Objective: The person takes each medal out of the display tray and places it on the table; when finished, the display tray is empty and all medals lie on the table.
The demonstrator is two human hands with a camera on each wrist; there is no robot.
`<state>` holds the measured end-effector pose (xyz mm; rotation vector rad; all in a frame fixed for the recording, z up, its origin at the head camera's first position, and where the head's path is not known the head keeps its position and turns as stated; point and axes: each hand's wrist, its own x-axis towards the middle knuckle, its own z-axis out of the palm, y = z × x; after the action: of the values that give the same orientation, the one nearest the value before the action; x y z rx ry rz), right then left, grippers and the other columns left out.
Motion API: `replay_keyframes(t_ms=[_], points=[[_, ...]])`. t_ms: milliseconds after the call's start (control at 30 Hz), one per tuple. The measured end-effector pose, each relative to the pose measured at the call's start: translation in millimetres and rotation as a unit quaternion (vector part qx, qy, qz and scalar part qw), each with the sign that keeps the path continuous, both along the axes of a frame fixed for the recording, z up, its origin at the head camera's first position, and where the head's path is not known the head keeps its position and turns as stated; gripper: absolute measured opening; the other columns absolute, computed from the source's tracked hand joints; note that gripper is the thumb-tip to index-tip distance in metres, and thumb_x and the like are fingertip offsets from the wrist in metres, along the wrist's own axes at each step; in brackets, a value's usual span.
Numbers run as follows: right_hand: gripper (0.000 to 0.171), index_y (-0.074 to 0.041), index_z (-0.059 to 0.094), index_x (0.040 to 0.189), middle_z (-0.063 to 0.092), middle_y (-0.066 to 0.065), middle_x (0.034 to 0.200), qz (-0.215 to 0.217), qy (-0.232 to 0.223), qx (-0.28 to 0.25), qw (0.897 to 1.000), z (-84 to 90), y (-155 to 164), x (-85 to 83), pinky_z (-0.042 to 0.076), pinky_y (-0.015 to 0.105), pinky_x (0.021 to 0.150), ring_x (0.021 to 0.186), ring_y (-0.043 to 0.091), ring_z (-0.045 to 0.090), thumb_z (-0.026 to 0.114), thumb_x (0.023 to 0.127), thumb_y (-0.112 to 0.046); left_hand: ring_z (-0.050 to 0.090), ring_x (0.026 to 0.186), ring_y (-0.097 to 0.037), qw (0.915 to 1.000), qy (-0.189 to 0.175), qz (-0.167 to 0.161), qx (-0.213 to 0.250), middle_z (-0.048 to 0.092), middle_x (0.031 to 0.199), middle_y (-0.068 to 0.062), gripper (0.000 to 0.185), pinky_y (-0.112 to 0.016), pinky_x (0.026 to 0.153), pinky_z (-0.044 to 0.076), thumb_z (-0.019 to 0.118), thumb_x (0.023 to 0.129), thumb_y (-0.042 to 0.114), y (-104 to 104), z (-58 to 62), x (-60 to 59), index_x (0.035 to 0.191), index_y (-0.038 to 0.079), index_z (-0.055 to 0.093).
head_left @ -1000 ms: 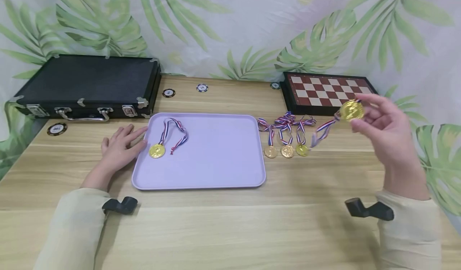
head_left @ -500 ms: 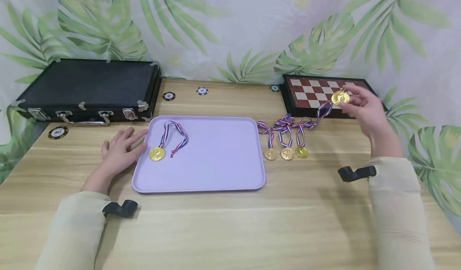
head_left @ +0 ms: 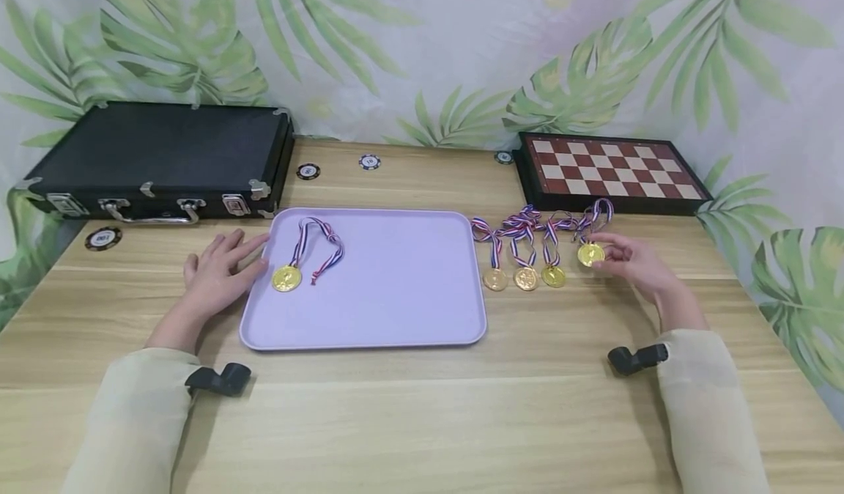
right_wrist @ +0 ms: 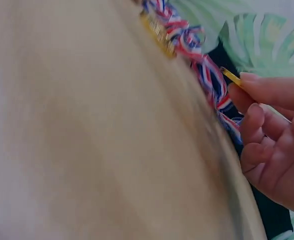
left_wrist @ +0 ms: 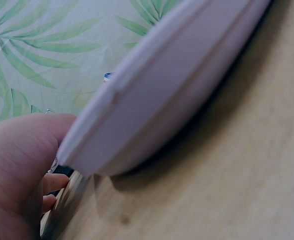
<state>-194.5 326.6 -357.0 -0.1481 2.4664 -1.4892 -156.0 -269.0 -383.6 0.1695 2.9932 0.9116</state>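
Leaf-print backdrop, wooden desk (head_left: 422, 421). Right hand (head_left: 636, 265) has a narrow grip: fingertips pinch the gold medal (head_left: 590, 254) at its edge, disc low at the desk, at the right end of a row of three other medals (head_left: 525, 278). The wrist view shows the thumb on the disc rim and the ribbon (right_wrist: 212, 87) running away from it. All four ribbons bunch together just behind the discs, near the chessboard (head_left: 606, 168).

Left hand (head_left: 220, 270) lies flat, fingers relaxed, holding nothing, fingertips at the left rim of the lilac tray (head_left: 395, 333). One medal on the tray (head_left: 287, 278), ribbon looped behind it.

Further out: black case (head_left: 158, 153) back left, poker chips (head_left: 308, 171) scattered behind the tray and beside the case.

Risks, as I judge them:
- ribbons look tangled; lifting the pinched medal could drag its neighbours out of the row
- edge pinch is thin; disc could slip or flip
- left fingers against the rim could nudge the tray
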Motion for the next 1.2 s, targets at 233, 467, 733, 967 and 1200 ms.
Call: replay_keyframes(t_ms=[233, 467, 733, 967, 1200], points=[[0.053, 0.000, 0.043, 0.122, 0.054, 0.005, 0.076, 0.043, -0.007, 0.048, 0.998, -10.4, 5.6, 7.2, 0.043, 0.024, 0.054, 0.063, 0.010, 0.049, 0.064, 0.073, 0.000, -0.001, 0.125, -0.040, 0.9998, 0.012, 0.003, 0.014, 0.016, 0.137, -0.025, 0.053, -0.060, 0.088, -0.012, 0.039, 0.087, 0.044, -2.5, -5.7, -1.1, 0.133, 0.018, 0.035], [0.048, 0.003, 0.046, 0.119, 0.050, 0.007, 0.068, 0.073, 0.022, 0.109, 0.991, -9.4, 3.1, 11.9, 0.036, 0.023, 0.046, 0.054, 0.009, 0.041, 0.063, 0.075, -0.004, -0.001, 0.124, -0.043, 1.0000, 0.003, -0.003, 0.002, 0.015, 0.137, -0.027, 0.052, -0.061, 0.087, -0.012, 0.040, 0.088, 0.039, -0.3, -0.6, -0.3, 0.132, 0.012, 0.035], [0.048, -0.002, 0.045, 0.123, 0.048, 0.007, 0.065, 0.076, 0.015, 0.164, 0.984, -9.5, -0.3, 12.1, 0.033, 0.024, 0.045, 0.051, 0.011, 0.039, 0.062, 0.078, -0.007, -0.002, 0.124, -0.043, 1.0000, -0.003, -0.002, -0.004, 0.014, 0.136, -0.027, 0.052, -0.061, 0.087, -0.011, 0.039, 0.088, 0.039, 0.0, -0.4, 0.0, 0.133, 0.011, 0.034], [0.053, -0.001, 0.034, 0.130, 0.054, 0.019, 0.077, 0.077, 0.072, 0.072, 0.992, 10.0, -28.1, 14.1, 0.040, 0.026, 0.051, 0.060, 0.017, 0.048, 0.057, 0.083, -0.008, -0.003, 0.124, -0.043, 1.0000, -0.005, -0.004, -0.004, 0.014, 0.137, -0.027, 0.052, -0.061, 0.087, -0.012, 0.039, 0.089, 0.039, -1.0, 0.1, 1.5, 0.133, 0.011, 0.034], [0.043, 0.001, 0.044, 0.122, 0.055, 0.019, 0.078, 0.117, 0.147, -0.068, 0.980, 43.3, -116.5, 8.6, 0.040, 0.026, 0.050, 0.061, 0.015, 0.049, 0.057, 0.081, 0.000, -0.002, 0.124, -0.043, 1.0000, -0.003, -0.005, -0.002, 0.014, 0.137, -0.027, 0.052, -0.061, 0.087, -0.011, 0.039, 0.088, 0.040, -1.0, 1.3, 2.0, 0.133, 0.012, 0.033]])
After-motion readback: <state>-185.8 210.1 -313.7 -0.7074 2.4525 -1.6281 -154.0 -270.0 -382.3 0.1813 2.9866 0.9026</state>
